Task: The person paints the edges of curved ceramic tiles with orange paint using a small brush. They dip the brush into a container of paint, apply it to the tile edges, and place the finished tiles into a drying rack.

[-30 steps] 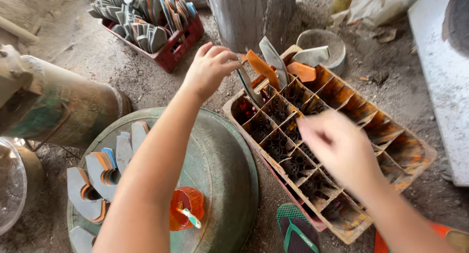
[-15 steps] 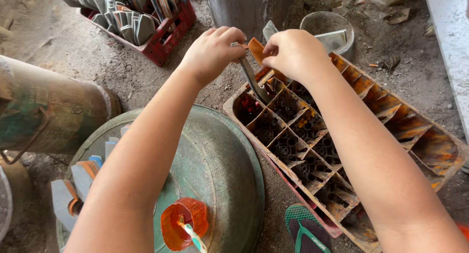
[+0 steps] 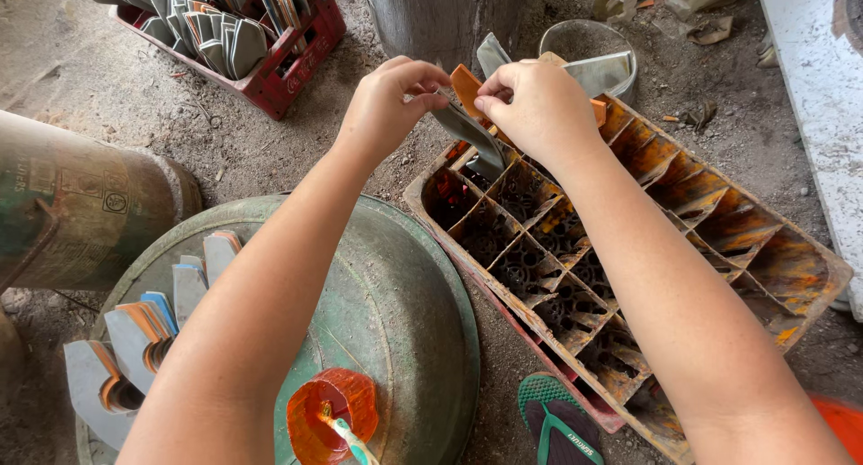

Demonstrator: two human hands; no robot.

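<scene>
Dirt floor; both hands point(image 3: 467, 106) pinch grey strip point(image 3: 467, 128), its lower end hidden in crate point(image 3: 791, 276).

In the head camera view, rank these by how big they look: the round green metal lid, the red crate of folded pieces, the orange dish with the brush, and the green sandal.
1. round green metal lid
2. red crate, partly cut off by the frame
3. orange dish and green sandal: look alike, unranked.
</scene>
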